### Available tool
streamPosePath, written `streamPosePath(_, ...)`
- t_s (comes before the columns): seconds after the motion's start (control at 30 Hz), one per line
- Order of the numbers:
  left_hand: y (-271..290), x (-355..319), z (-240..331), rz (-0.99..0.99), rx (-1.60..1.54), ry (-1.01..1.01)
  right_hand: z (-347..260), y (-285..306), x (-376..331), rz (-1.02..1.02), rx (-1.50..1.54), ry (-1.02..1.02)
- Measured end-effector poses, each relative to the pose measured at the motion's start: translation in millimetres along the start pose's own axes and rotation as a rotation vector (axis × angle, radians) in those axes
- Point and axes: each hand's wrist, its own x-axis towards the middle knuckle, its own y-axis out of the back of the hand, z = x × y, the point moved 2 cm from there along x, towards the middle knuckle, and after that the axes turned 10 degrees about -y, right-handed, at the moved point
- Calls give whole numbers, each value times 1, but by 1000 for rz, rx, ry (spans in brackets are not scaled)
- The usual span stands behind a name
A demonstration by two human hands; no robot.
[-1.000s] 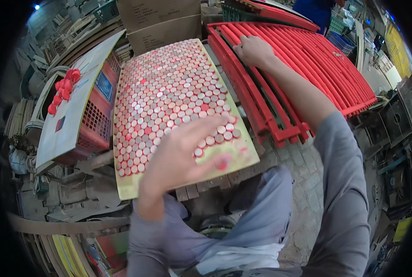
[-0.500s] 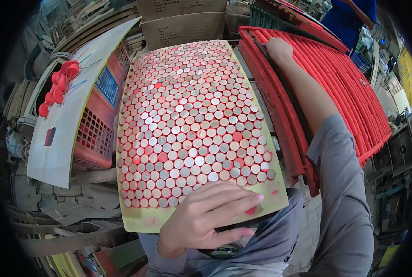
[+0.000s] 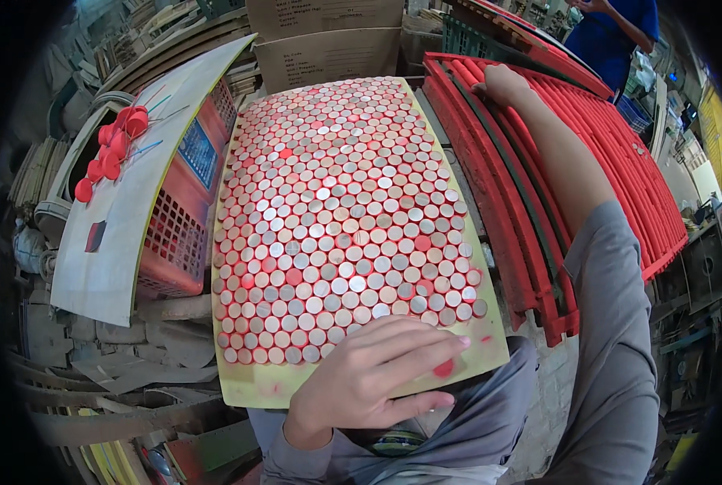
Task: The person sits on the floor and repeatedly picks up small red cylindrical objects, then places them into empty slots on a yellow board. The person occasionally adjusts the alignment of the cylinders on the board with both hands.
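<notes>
A yellow-edged board (image 3: pixel 252 388) slopes up away from my lap. Tight rows of small round discs (image 3: pixel 328 234), pale-topped with red sides, cover most of it. My left hand (image 3: pixel 377 368) rests over its near edge, fingers stretched out and thumb apart, holding nothing. To the right lies a red rack of long red rods (image 3: pixel 611 170) side by side. My right hand (image 3: pixel 502 85) is at its far left end, fingers curled down and closed around the end of a red rod; its fingertips are partly hidden. A dark green strip (image 3: pixel 506 158) shows along the rack's left side.
On the left, a white panel (image 3: pixel 122 267) bearing red cups (image 3: pixel 114 145) leans on a pink basket (image 3: pixel 171 242). Cardboard boxes (image 3: pixel 328 52) stand behind the board. A person in blue (image 3: pixel 615 36) is at the far right. Wood scraps lie at lower left.
My right hand has shifted slightly right along the rack, and a wider dark green gap shows at the rack's left side. My left hand stays on the board's near edge. The view has shifted slightly.
</notes>
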Motion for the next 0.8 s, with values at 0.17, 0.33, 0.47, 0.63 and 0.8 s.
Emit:
streamPosePath(0.17,0,-5,-1,-1,-8,114,28,22,-11,35,213,36)
streamPosePath(0.33,-46,-12,8,491,-975,385,-38,112,-180,-202,869,260)
streamPosePath(0.47,-96,-8,38,476,-1961,432,-70,153,-376,-346,941,676)
streamPosePath(0.63,-152,-37,93,771,-2271,878,-55,126,-505,37,657,1093)
streamPosePath(0.8,-159,-60,111,892,-2045,994,-55,118,-529,10,703,1166)
